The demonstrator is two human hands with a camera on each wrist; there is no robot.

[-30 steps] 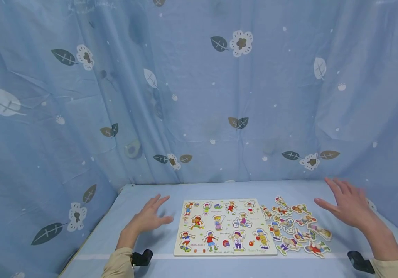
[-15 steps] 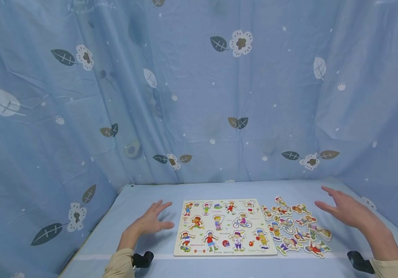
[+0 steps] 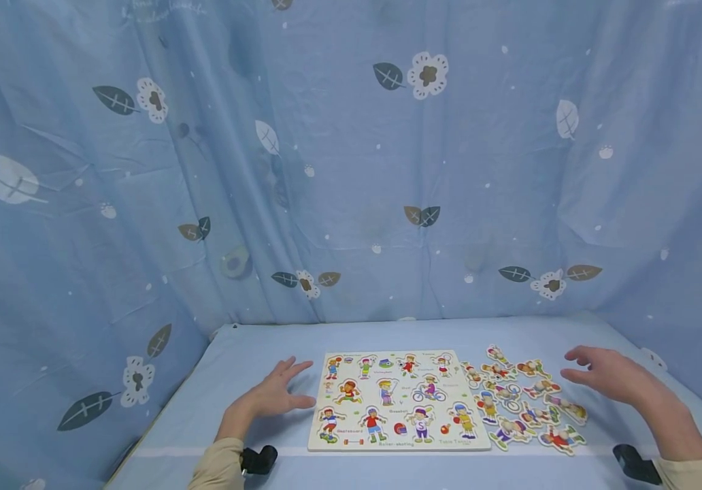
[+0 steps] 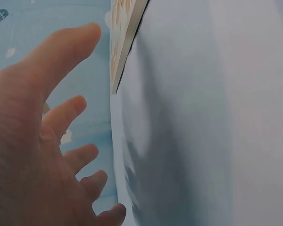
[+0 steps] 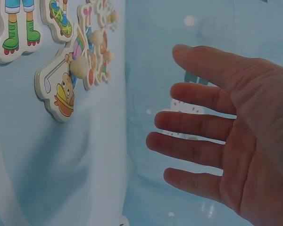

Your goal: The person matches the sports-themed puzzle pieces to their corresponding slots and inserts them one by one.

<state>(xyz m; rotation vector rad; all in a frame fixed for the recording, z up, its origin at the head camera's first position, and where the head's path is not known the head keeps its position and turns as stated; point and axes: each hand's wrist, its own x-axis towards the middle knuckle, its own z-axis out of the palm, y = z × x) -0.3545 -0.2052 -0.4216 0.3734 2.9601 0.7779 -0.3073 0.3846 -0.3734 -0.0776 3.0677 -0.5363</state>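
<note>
A white puzzle board printed with children playing sports lies flat on the table. To its right is a loose heap of knobbed wooden puzzle pieces. My left hand hovers just left of the board, fingers spread and holding nothing. In the left wrist view its thumb and fingertips are apart from the board's edge. My right hand is held over the table right of the pieces, fingers relaxed and nothing in them. The golfer piece is nearest to it in the right wrist view.
A pale blue cloth covers the table. Behind and at the sides hangs a blue curtain with leaf and flower prints. Black wrist mounts are worn at both sleeves.
My right hand has come down, its fingers swinging inward toward the pieces. My left hand has drifted slightly right toward the board. Board and pieces stay put.
</note>
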